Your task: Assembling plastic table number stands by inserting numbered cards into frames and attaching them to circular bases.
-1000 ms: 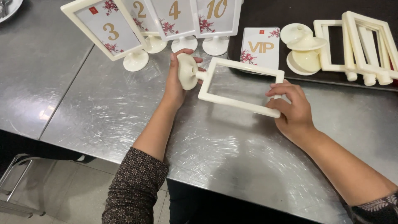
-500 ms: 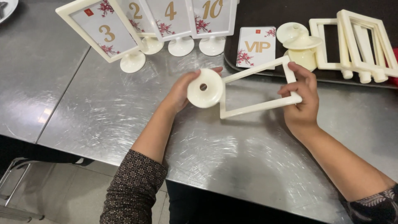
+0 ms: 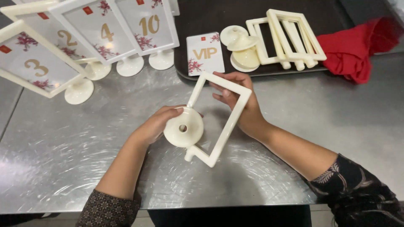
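Observation:
My left hand point(image 3: 155, 125) grips a round cream base point(image 3: 183, 127) with a hole in its middle, its underside turned toward me. My right hand point(image 3: 239, 97) holds an empty cream rectangular frame point(image 3: 229, 122), tilted up above the steel table point(image 3: 84, 143). The frame's short peg point(image 3: 189, 154) points down-left, just below the base and beside its rim, not in the hole. Both pieces hang above the table.
Several assembled table-number stands point(image 3: 126, 31) line the back left. A dark tray point(image 3: 219, 17) at the back holds a flowered card point(image 3: 204, 52), loose round bases point(image 3: 242, 46) and stacked empty frames point(image 3: 290, 38). A red cloth point(image 3: 357, 46) lies at the right.
The frame has been lifted off the table and tilted upright, turning so its peg points down by the base. My left hand turned the base's underside toward me and drew nearer.

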